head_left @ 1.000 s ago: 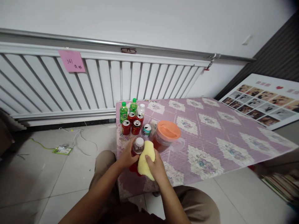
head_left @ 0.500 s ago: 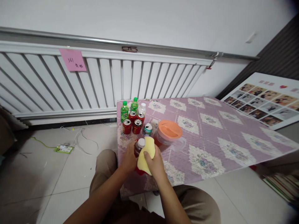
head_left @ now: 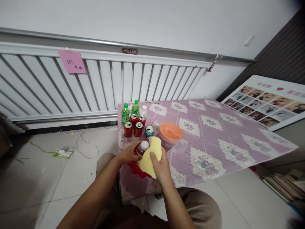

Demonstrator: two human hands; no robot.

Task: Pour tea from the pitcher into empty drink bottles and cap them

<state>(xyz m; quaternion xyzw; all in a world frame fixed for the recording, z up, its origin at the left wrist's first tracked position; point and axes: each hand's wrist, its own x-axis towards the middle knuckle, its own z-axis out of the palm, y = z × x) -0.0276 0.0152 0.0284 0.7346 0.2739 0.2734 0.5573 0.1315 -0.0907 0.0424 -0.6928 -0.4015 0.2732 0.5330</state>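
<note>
Where yellow cloth [head_left: 148, 163] overlaps it, the capped bottle [head_left: 142, 148] is hidden.

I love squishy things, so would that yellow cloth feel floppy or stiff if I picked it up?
The yellow cloth probably bends easily, since its outline looks curved and wavy. It may not be totally floppy, because its top end sticks up above the right hand. It's likely light too, as it looks thin.

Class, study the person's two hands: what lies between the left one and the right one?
In the head view, the white-capped bottle and yellow cloth lie between the left hand and right hand.
</note>
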